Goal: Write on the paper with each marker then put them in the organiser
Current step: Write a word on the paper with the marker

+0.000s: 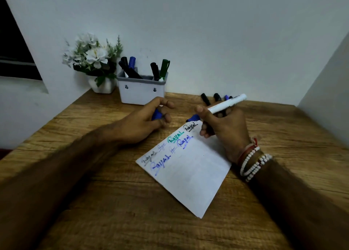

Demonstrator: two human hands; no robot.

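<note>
A white sheet of paper [188, 174] lies tilted on the wooden table, with several words in black, green and blue along its far edge. My right hand [222, 130] grips an uncapped white marker [224, 104] with a blue tip, the tip hovering just past the paper's far corner. To the left of the paper, my left hand [143, 121] curls round a blue cap [156, 115]. The white organiser [141, 91] stands at the back with several black, blue and green markers upright in it.
A few loose markers [217, 97] lie on the table behind my right hand. A white pot of white flowers [94, 60] stands left of the organiser. Walls close the table at the back and right. A beaded bracelet [253, 164] circles my right wrist.
</note>
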